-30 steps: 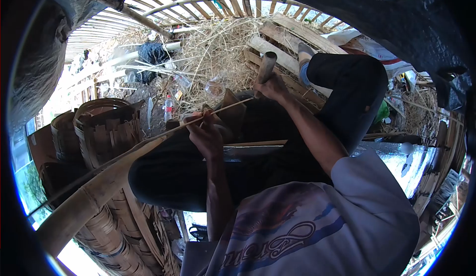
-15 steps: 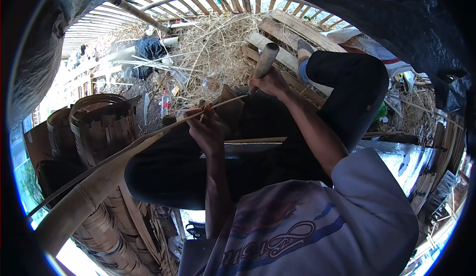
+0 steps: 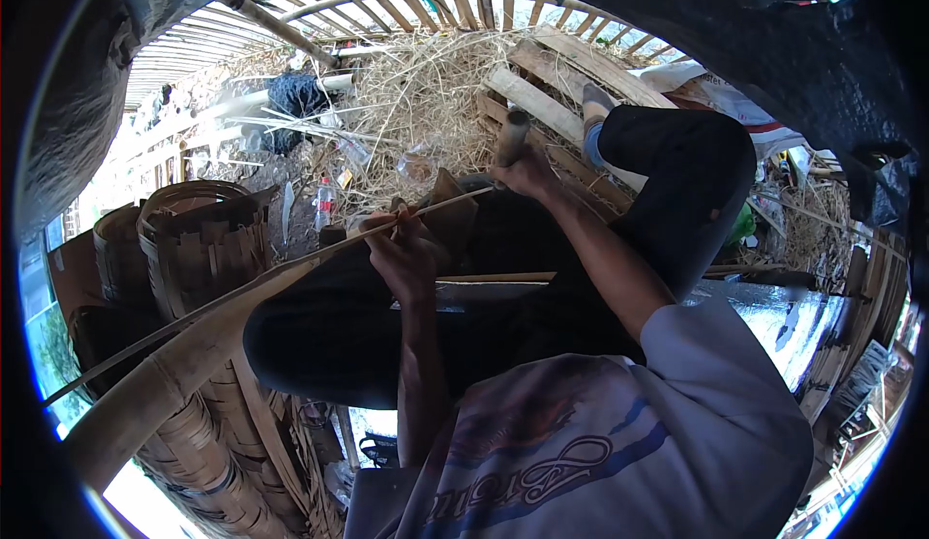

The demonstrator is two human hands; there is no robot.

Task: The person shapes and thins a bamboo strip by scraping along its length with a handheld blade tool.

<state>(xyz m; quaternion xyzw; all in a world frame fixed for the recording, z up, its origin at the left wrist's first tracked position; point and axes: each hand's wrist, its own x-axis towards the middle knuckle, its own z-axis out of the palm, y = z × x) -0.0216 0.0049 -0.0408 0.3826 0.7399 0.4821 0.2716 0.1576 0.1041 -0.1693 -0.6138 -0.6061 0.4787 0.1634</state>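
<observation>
My left hand (image 3: 402,258) is closed around a long, thin bamboo strip (image 3: 281,270), pinching it near one end. The strip runs down to the lower left, above a thick bamboo pole (image 3: 145,404). In my right hand (image 3: 527,173) is a tool with a thick wooden handle (image 3: 513,135); its working end is hidden, so I cannot tell its kind. The strip's short end lies close to the right fist. A brown, pointed flat piece (image 3: 453,208) rests by my leg, just behind the strip.
Round bamboo baskets (image 3: 203,249) stand on the left. Straw (image 3: 426,94) covers the ground ahead, with a plastic bottle (image 3: 324,200) nearby. Wooden planks (image 3: 542,104) lie under my foot. A slatted bamboo fence (image 3: 464,2) stands at the back.
The wooden handle has tipped toward me and looks shorter, as my right hand has shifted slightly right and down. The strip's far end sits slightly higher on the left.
</observation>
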